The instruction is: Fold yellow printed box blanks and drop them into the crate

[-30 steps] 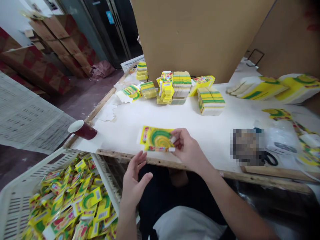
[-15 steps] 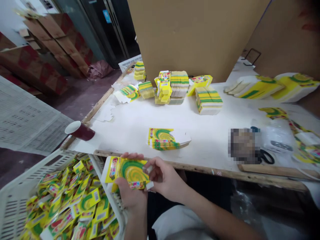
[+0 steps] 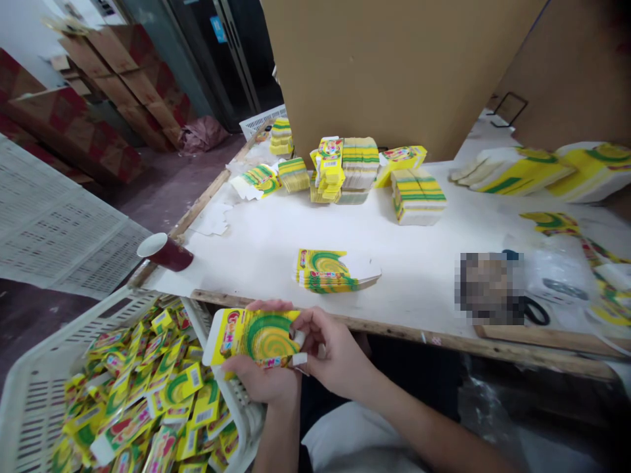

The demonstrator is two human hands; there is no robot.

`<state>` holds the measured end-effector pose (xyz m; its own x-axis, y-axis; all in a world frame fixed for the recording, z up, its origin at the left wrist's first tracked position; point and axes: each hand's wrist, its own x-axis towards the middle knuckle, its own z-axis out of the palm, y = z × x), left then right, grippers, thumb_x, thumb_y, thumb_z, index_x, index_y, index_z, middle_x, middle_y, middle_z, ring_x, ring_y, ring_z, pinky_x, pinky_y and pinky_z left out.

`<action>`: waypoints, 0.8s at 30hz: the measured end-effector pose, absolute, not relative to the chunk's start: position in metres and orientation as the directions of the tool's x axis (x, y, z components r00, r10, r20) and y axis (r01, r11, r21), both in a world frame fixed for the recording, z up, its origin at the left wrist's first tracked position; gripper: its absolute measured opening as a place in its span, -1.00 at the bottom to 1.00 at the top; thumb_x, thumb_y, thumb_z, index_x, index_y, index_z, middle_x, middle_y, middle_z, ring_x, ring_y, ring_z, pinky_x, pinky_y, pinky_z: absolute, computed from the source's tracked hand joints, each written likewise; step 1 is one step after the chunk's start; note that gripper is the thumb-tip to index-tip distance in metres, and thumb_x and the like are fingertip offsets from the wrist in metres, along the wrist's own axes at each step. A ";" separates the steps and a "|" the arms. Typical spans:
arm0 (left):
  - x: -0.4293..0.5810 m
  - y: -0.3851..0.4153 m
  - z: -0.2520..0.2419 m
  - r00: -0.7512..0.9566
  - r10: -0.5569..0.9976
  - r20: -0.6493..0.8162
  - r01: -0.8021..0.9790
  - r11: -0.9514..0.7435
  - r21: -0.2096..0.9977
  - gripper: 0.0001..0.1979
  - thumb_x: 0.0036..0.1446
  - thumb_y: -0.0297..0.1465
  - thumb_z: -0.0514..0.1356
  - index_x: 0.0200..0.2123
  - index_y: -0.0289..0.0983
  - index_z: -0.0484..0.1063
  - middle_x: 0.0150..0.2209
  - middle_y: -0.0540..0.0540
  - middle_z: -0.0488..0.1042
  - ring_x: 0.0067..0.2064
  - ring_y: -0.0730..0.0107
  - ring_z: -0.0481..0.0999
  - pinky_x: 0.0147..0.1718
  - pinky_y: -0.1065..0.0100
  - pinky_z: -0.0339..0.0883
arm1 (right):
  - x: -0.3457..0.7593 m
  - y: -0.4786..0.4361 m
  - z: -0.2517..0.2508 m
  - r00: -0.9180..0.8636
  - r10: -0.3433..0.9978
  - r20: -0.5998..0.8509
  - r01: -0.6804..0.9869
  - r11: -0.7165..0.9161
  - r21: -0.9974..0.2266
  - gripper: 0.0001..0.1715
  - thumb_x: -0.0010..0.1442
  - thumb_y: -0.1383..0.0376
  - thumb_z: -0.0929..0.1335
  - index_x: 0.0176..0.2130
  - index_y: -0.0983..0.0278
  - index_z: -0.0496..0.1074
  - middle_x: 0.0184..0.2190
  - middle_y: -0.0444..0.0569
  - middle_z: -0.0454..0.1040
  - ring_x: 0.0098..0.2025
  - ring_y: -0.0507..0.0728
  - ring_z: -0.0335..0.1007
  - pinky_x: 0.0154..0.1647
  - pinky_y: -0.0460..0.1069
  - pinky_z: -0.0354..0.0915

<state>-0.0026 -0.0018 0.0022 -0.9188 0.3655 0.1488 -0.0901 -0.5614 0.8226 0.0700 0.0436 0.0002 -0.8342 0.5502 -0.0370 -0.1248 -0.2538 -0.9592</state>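
A yellow and green printed carton (image 3: 246, 332) is held in front of me, just off the table's front edge. My left hand (image 3: 261, 381) wraps round it from below, the thumb across its near side and fingertips showing behind. At the carton's right end my right hand (image 3: 330, 348) pinches the end flaps, white flap edges showing by the fingers. Beyond my hands, a small stack of flat cartons (image 3: 328, 270) lies on the white table (image 3: 236, 256), with its white flaps toward the right.
At lower left a white plastic basket (image 3: 29, 401) holds many yellow cartons. A dark red cup (image 3: 170, 253) lies tipped at the table's left edge. Bundles of flat cartons (image 3: 419, 197) line the back before a large cardboard sheet (image 3: 389, 79). Scissors (image 3: 535, 310) lie at right.
The view has shifted slightly, so the table and basket appear a little further right. Both hands keep their hold on the carton, the right fingers still at its end flaps.
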 end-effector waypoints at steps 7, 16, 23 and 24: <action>-0.014 0.002 0.005 -0.882 0.468 0.057 -0.266 -0.594 0.759 -0.39 -0.34 0.16 0.26 -0.41 -0.23 0.32 -0.54 0.07 0.09 -0.56 0.54 0.11 -0.59 0.48 0.19 | 0.068 0.039 -0.004 -0.852 0.524 0.009 -0.209 -0.324 -0.923 -0.57 -0.17 0.47 0.43 -0.25 0.27 0.30 -0.43 -0.20 0.28 -0.47 -0.06 0.14 -0.47 -0.15 0.09; -0.015 -0.001 -0.016 -0.933 0.358 0.017 -0.164 -0.469 0.868 -0.65 -0.13 -0.09 0.31 -0.39 -0.24 0.44 -0.44 -0.02 0.42 -0.40 0.40 0.42 -0.41 0.42 0.37 | 0.072 0.064 -0.010 -0.709 0.704 0.025 -0.166 -0.133 -0.977 -0.91 -0.02 0.36 0.38 -0.39 0.30 0.45 -0.51 -0.13 0.36 -0.48 0.00 0.25 -0.48 -0.11 0.19; -0.026 -0.019 -0.002 -0.947 0.305 0.099 -0.045 -0.431 0.901 -0.79 0.02 -0.27 0.26 -0.33 -0.29 0.48 -0.22 -0.12 0.49 -0.16 0.32 0.47 -0.11 0.33 0.35 | 0.085 0.079 0.000 -0.638 0.683 0.356 -0.176 0.320 -0.931 -0.85 0.06 0.45 0.33 -0.37 0.28 0.50 -0.50 -0.09 0.41 -0.46 0.02 0.29 -0.47 -0.10 0.22; -0.029 -0.025 0.007 -0.947 0.261 0.189 0.058 -0.437 0.898 -0.73 0.02 -0.23 0.26 -0.25 -0.28 0.47 -0.16 -0.13 0.47 -0.10 0.28 0.44 -0.05 0.27 0.32 | 0.089 0.082 0.003 -0.624 0.645 0.441 -0.143 0.461 -0.876 -0.79 0.10 0.47 0.30 -0.33 0.27 0.51 -0.47 -0.06 0.43 -0.41 0.04 0.31 -0.41 -0.07 0.24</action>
<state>-0.0288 -0.0252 0.0069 -0.9467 0.2612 0.1885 0.0582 -0.4369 0.8976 0.0889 0.0824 0.0027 -0.6241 0.6448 0.4412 -0.1433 0.4606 -0.8759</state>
